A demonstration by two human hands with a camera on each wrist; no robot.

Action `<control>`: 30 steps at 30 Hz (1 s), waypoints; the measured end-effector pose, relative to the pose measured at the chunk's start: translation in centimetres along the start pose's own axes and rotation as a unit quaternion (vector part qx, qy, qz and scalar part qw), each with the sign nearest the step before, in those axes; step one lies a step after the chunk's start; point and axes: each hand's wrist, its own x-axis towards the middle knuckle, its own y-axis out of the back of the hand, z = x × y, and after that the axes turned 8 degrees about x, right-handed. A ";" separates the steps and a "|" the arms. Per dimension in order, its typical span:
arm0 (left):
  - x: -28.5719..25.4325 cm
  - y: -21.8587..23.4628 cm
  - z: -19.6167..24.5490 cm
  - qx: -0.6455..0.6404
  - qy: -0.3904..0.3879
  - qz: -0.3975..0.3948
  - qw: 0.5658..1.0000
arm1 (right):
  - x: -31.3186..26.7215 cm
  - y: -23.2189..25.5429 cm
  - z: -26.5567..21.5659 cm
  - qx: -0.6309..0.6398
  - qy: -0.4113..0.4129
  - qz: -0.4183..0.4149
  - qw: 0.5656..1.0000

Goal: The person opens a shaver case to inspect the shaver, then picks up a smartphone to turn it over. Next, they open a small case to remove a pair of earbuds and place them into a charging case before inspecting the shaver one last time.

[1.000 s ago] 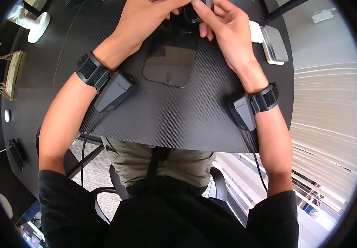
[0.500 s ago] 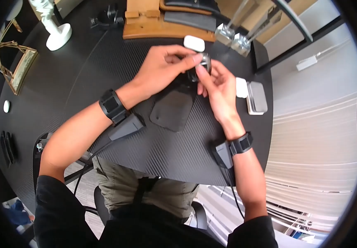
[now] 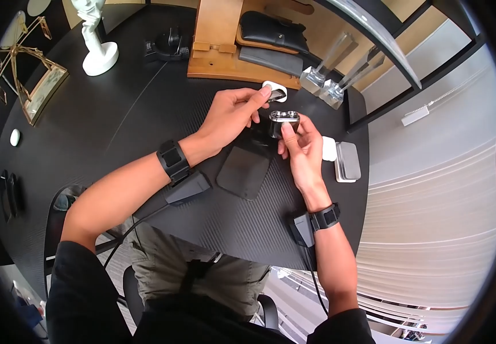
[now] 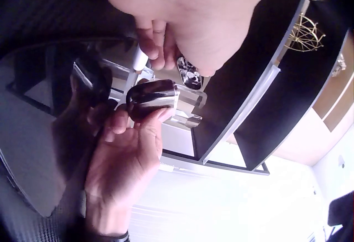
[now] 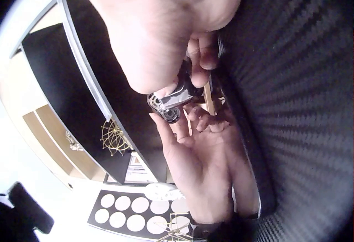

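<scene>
My right hand grips a small black electric shaver with a silver rim, its thumb against the front. Two round heads show on top, also visible in the right wrist view. Up and to the left, my left hand pinches a small dark, shiny shaver cover between thumb and fingers, apart from the body. In the head view this piece overlaps a white case behind it. A glossy black slab with rounded corners lies on the desk below the hands and mirrors them in the left wrist view.
A wooden stand with black pouches is at the back, beside clear crystal blocks. White and grey cases lie right of my right hand. A white statue and a gold wheel model stand at the left.
Both hands were together on the shaver; now the left hand has drawn the cover off, up and left. The head view has tilted up, bringing the desk's back into sight.
</scene>
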 end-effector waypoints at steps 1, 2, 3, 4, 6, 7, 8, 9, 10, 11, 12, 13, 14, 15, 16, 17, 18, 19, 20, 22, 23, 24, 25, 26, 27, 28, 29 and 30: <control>0.0 0.0 0.0 0.005 0.004 -0.003 1.000 | 0.0 0.0 0.1 0.000 0.000 0.000 1.000; 0.1 0.0 0.1 0.011 0.006 -0.008 1.000 | 0.1 0.0 0.3 0.006 0.008 -0.005 1.000; 0.2 -0.1 0.0 0.012 0.005 -0.009 1.000 | 0.1 0.0 0.3 0.011 0.017 -0.008 1.000; 0.3 -0.1 -0.1 0.018 -0.002 -0.009 1.000 | 0.2 -0.1 0.3 0.011 0.019 -0.007 1.000; 0.1 -0.2 -0.3 0.021 -0.007 -0.007 1.000 | 0.1 -0.1 0.1 0.021 0.011 -0.004 1.000; 0.0 -0.1 -0.1 0.036 -0.005 -0.014 0.999 | 0.1 -0.1 0.1 0.020 0.011 -0.004 1.000; 0.0 0.0 0.1 0.052 -0.004 -0.023 0.998 | 0.1 -0.1 0.1 0.029 0.010 -0.007 1.000; 0.0 -0.1 0.2 0.052 -0.005 -0.026 0.998 | 0.1 -0.2 0.1 0.037 0.011 -0.007 0.999; -0.1 -0.3 0.2 0.048 -0.025 -0.031 0.998 | 0.1 -0.2 0.1 0.036 0.014 -0.003 0.999; -0.1 -0.4 0.2 0.044 -0.045 -0.035 0.997 | 0.1 -0.2 0.1 0.043 0.017 -0.013 0.999; -0.2 -0.4 0.2 0.043 -0.046 -0.040 0.997 | 0.1 -0.2 0.1 0.050 0.020 -0.024 0.998; -0.4 -0.4 0.5 0.058 -0.043 -0.054 0.996 | 0.1 -0.1 0.2 0.055 0.015 -0.029 0.998; -0.5 -0.3 0.7 0.074 -0.040 -0.069 0.994 | 0.0 -0.1 0.2 0.054 0.016 -0.024 0.998; -0.4 -0.4 0.5 0.074 -0.042 -0.073 0.994 | 0.0 -0.1 0.1 0.065 0.011 -0.025 0.997; -0.2 -0.4 0.2 0.053 -0.052 -0.081 0.994 | 0.0 -0.2 -0.1 0.077 0.007 -0.027 0.997; -0.1 -0.5 -0.1 0.033 -0.062 -0.088 0.994 | 0.0 -0.1 0.0 0.080 0.009 -0.030 0.996; 0.0 -0.4 -0.2 0.036 -0.067 -0.093 0.993 | 0.1 0.0 0.0 0.083 0.004 -0.028 0.996; -0.1 -0.4 -0.1 0.048 -0.072 -0.099 0.991 | 0.1 0.0 -0.1 0.088 0.007 -0.028 0.996; -0.3 -0.4 0.1 0.059 -0.076 -0.103 0.990 | 0.0 0.0 -0.2 0.094 0.008 -0.030 0.995; -0.3 -0.2 0.5 0.070 -0.081 -0.112 0.988 | -0.1 0.1 -0.1 0.089 0.011 -0.034 0.995; -0.2 -0.2 0.2 0.071 -0.067 -0.114 0.989 | 0.0 0.2 -0.2 0.084 0.010 -0.039 0.996; -0.1 -0.1 -0.1 0.073 -0.053 -0.117 0.989 | 0.0 0.1 -0.2 0.083 0.011 -0.040 0.996; 0.1 -0.1 -0.1 0.083 -0.030 -0.115 0.989 | 0.0 0.2 -0.1 0.096 0.005 -0.042 0.994; 0.0 -0.1 0.0 0.077 -0.020 -0.105 0.991 | 0.1 0.2 -0.1 0.110 0.001 -0.045 0.993; 0.0 -0.1 0.1 0.091 -0.027 -0.098 0.991 | 0.0 0.2 -0.2 0.112 0.010 -0.045 0.993; -0.2 -0.2 0.5 0.104 -0.035 -0.092 0.990 | 0.0 0.2 -0.4 0.098 0.008 -0.042 0.994; -0.1 -0.1 0.2 0.079 -0.042 -0.090 0.992 | 0.0 0.1 -0.5 0.084 0.006 -0.041 0.996; 0.0 0.0 0.2 0.073 -0.036 -0.091 0.993 | 0.0 0.0 -0.6 0.086 0.015 -0.044 0.995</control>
